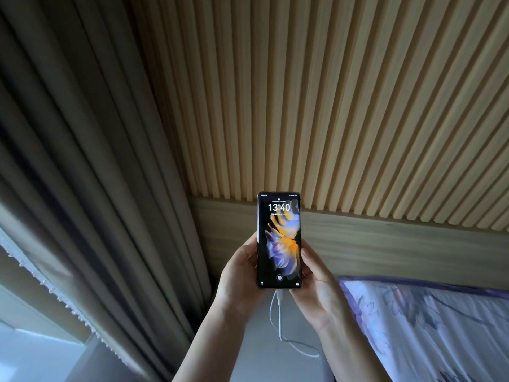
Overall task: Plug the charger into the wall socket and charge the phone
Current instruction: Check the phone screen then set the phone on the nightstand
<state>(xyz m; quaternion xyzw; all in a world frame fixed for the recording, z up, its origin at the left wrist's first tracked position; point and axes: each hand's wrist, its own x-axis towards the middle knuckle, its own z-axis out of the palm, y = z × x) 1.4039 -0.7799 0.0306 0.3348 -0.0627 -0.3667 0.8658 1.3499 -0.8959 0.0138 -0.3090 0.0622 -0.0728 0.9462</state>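
Note:
A black phone (pixel 278 239) stands upright in front of me, its screen lit with a lock screen that reads 13:40. My left hand (pixel 239 277) grips its left edge and my right hand (pixel 316 285) grips its right edge and lower corner. A white charging cable (pixel 278 315) is plugged into the phone's bottom end, hangs down in a loop and runs off to the right behind my right forearm. No wall socket or charger plug shows in this view.
A wall of vertical wooden slats (pixel 330 106) with a plain wooden band (pixel 385 244) below it fills the background. Heavy grey-brown curtains (pixel 82 161) hang at the left beside a window. A purple floral bedcover (pixel 427 326) lies at the lower right.

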